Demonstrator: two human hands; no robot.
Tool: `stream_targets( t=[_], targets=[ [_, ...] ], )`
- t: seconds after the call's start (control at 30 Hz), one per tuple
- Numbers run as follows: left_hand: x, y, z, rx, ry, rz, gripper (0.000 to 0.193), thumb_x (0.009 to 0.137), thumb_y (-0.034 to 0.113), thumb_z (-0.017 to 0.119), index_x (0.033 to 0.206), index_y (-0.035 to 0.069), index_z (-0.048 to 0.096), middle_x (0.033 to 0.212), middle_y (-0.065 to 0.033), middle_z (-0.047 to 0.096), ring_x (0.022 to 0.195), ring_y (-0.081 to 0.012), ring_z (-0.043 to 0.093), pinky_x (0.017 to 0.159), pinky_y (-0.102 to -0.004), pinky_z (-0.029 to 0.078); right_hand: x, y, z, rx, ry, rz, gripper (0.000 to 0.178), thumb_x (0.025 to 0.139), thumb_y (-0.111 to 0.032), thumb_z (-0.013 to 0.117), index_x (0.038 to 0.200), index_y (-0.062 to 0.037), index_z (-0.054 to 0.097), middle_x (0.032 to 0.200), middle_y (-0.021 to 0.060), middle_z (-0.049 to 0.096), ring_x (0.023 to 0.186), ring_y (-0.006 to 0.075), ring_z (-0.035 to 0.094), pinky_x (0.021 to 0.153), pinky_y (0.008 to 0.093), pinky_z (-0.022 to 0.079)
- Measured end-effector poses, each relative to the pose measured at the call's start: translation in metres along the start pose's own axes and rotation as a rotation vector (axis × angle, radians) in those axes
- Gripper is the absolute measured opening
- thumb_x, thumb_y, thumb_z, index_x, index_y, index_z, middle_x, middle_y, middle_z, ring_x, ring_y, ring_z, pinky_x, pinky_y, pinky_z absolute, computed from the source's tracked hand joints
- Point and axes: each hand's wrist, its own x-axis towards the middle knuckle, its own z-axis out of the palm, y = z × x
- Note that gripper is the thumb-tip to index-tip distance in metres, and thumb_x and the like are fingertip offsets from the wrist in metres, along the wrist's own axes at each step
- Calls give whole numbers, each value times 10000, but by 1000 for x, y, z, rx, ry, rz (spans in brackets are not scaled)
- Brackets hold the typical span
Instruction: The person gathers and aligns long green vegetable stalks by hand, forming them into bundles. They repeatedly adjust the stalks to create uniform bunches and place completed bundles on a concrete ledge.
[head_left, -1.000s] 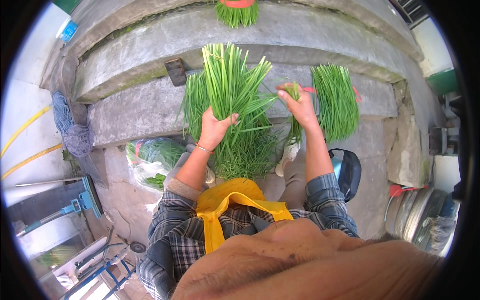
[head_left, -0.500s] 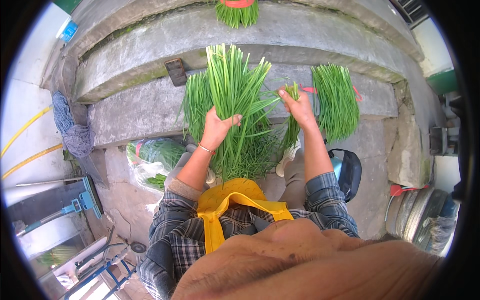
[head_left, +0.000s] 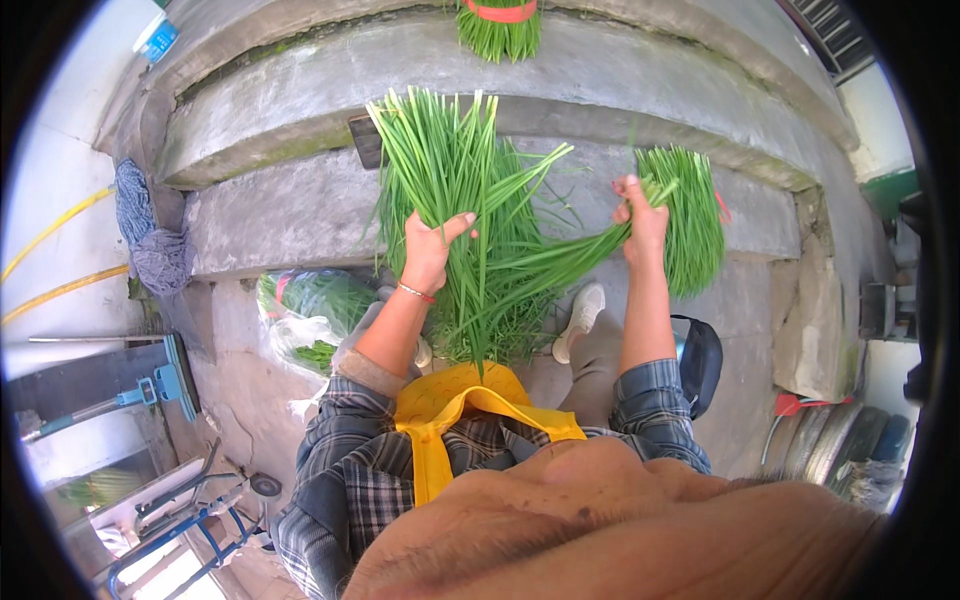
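Observation:
My left hand [head_left: 430, 250] is closed round a thick bunch of garlic chives [head_left: 440, 165], pale cut ends fanned upward and green tips hanging toward my lap. To its right, my right hand [head_left: 643, 222] grips the pale ends of a smaller bunch of chives [head_left: 585, 258]. Those leaves stretch slantwise back to the larger bunch, where they cross. More loose chives lie behind and below my left hand, partly hidden by the bunch. Just beyond my right hand, a neat chive bundle [head_left: 693, 225] lies on the step, with a bit of red band at its side.
Concrete steps [head_left: 300, 225] rise ahead, with a dark phone [head_left: 366, 142] partly covered by the chives. A red-banded chive bundle [head_left: 500, 30] sits higher up. Near my feet are a plastic bag of greens [head_left: 315, 315] and a black bag [head_left: 700, 365]. A yellow apron [head_left: 465, 385] covers my lap.
My right hand has moved right and slightly down, drawing its chives out sideways from the larger bunch. The bunch in my left hand now leans further left and covers part of the phone.

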Motion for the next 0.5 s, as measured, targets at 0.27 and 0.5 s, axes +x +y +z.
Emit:
stream_targets(
  t=[0.27, 0.5],
  targets=[
    [-10, -9, 7, -40, -126, -142, 210, 824, 49, 706, 1016, 4, 636, 884, -76, 690, 693, -165, 661, 583, -282, 522, -29, 7, 58, -21, -235, 100, 327, 877, -240, 737, 1088, 2, 672, 636, -25, 525, 527, 83, 450, 486, 250, 362],
    [-1, -4, 1, -303, -87, -207, 356, 849, 87, 674, 1174, -19, 574, 1048, -148, 684, 937, -266, 684, 781, -408, 594, -27, 4, 50, 143, -47, -144, 234, 903, -230, 710, 942, -7, 651, 714, 25, 577, 567, 109, 501, 526, 254, 404]
  ],
)
